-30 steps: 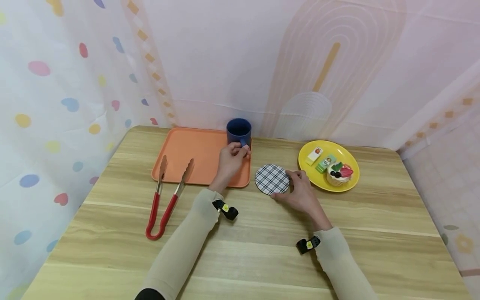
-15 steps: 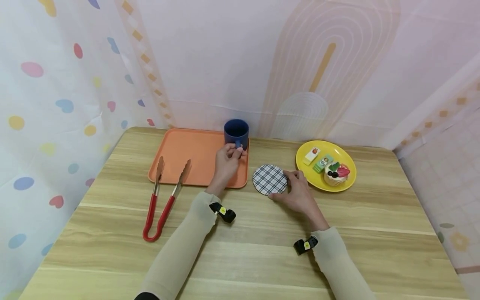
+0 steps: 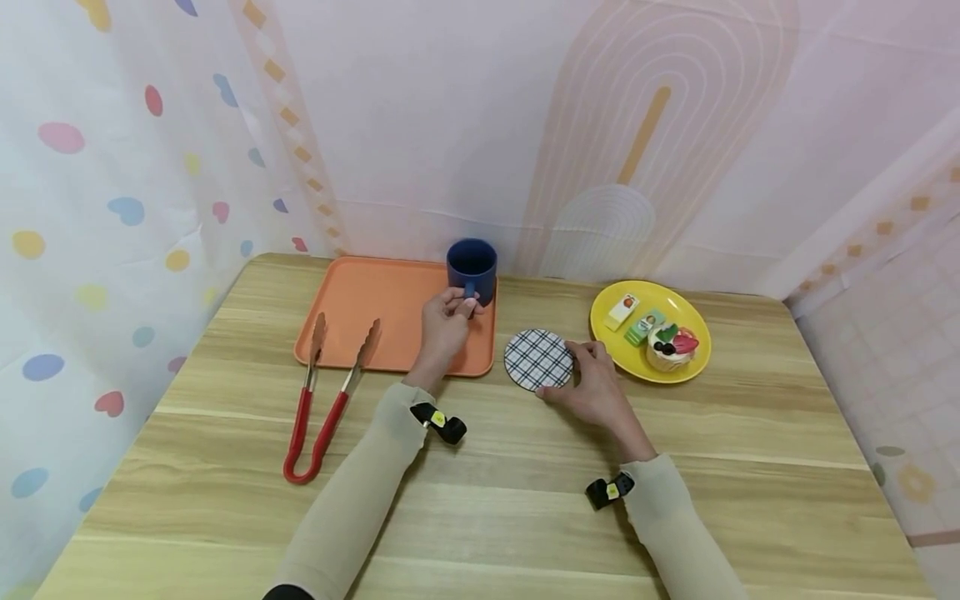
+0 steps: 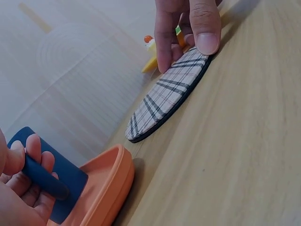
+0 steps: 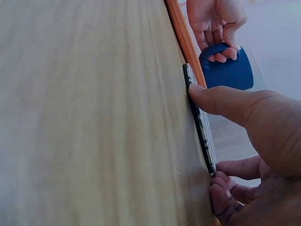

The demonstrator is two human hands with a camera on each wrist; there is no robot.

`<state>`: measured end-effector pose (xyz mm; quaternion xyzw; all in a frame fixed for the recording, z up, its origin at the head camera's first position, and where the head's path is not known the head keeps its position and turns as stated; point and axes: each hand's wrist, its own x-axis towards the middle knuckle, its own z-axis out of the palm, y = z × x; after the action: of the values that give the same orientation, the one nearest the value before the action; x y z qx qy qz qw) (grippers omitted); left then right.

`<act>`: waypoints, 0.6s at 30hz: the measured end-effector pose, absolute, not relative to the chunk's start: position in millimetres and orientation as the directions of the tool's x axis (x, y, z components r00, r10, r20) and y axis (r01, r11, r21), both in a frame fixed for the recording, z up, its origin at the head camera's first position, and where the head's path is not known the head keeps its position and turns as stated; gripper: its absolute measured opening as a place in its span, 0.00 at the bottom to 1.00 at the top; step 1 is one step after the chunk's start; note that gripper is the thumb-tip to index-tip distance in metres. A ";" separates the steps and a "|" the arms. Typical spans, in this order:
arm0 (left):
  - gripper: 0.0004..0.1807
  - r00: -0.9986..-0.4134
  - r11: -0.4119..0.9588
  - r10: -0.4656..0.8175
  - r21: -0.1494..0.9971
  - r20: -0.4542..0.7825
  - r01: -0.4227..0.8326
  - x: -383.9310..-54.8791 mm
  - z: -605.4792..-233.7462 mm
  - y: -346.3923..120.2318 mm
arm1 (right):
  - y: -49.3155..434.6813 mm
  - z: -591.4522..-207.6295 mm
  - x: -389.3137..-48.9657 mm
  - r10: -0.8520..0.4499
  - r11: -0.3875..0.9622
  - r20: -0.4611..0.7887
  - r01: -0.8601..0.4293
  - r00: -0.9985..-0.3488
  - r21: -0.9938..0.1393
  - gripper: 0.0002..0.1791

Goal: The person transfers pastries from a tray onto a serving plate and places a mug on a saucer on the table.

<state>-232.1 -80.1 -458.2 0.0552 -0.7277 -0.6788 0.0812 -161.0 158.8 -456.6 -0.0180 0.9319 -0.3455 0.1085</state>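
A blue mug (image 3: 472, 265) stands at the right end of the orange tray (image 3: 375, 312). My left hand (image 3: 445, 327) grips its handle, fingers curled through it, as the left wrist view shows. On the table to the right of the tray lies a round plaid coaster (image 3: 538, 358), white with dark lines and a black underside. My right hand (image 3: 596, 387) holds the coaster by its edge, thumb at the near side and fingers at the right side. In the right wrist view, the coaster (image 5: 201, 122) appears edge-on, close to the table.
Red-handled tongs (image 3: 330, 429) lie spread at the left, tips over the tray. A yellow plate (image 3: 637, 364) at the right holds a cupcake (image 3: 670, 350) with berries and two small boxes, one yellow and white (image 3: 622, 312), one green (image 3: 645, 327). A patterned curtain (image 3: 450, 125) hangs behind the table.
My left hand has moved slightly left, and the mug's handle has turned a little leftward with it. The right hand keeps its place at the coaster. The head view has shifted slightly.
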 end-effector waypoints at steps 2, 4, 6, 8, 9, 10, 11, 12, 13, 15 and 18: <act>0.07 -0.980 0.054 -0.199 0.998 0.033 0.023 -231.4 -458.1 -80.8 | 158.9 -456.7 -161.0 -0.107 0.760 -0.191 0.044 -0.976 -0.649 0.53; 0.06 -0.979 0.032 -0.204 0.999 0.025 0.019 -230.0 -458.3 -81.4 | 158.9 -456.9 -160.9 -0.106 0.760 -0.195 0.047 -0.975 -0.649 0.52; 0.05 -0.978 0.015 -0.207 1.000 0.024 0.021 -228.3 -459.7 -82.0 | 158.9 -457.2 -160.7 -0.106 0.760 -0.198 0.050 -0.974 -0.648 0.52; 0.05 -0.978 -0.001 -0.205 0.999 0.031 0.032 -226.8 -460.9 -82.5 | 158.9 -457.2 -160.7 -0.106 0.760 -0.200 0.051 -0.974 -0.647 0.52; 0.05 -0.979 -0.004 -0.204 0.999 0.033 0.034 -226.0 -461.2 -82.7 | 158.9 -457.2 -160.9 -0.106 0.760 -0.200 0.050 -0.974 -0.648 0.52; 0.05 -0.979 -0.005 -0.201 0.999 0.036 0.037 -225.5 -461.4 -83.0 | 159.1 -457.5 -161.1 -0.107 0.760 -0.199 0.049 -0.974 -0.648 0.52; 0.05 -0.980 -0.006 -0.198 0.999 0.037 0.039 -224.9 -461.3 -83.2 | 159.3 -457.7 -161.4 -0.107 0.760 -0.198 0.048 -0.974 -0.649 0.52; 0.05 -0.980 -0.006 -0.194 0.999 0.038 0.040 -224.4 -461.0 -83.5 | 159.4 -457.7 -161.6 -0.107 0.759 -0.197 0.048 -0.975 -0.650 0.52; 0.05 -0.981 -0.005 -0.188 0.999 0.038 0.040 -223.6 -460.5 -83.9 | 159.6 -457.8 -161.9 -0.106 0.758 -0.196 0.049 -0.975 -0.650 0.52; 0.05 -0.983 -0.005 -0.178 0.999 0.039 0.040 -222.0 -459.3 -84.8 | 159.8 -457.9 -162.2 -0.106 0.758 -0.197 0.050 -0.975 -0.651 0.52; 0.05 -0.986 -0.004 -0.162 0.999 0.046 0.047 -218.7 -456.8 -85.8 | 160.1 -457.0 -162.2 -0.107 0.759 -0.203 0.052 -0.973 -0.649 0.52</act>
<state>-218.7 -85.8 -456.8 0.0410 -0.7017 -0.7075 0.0740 -162.2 160.1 -457.0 -0.0147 0.9307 -0.3471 0.1145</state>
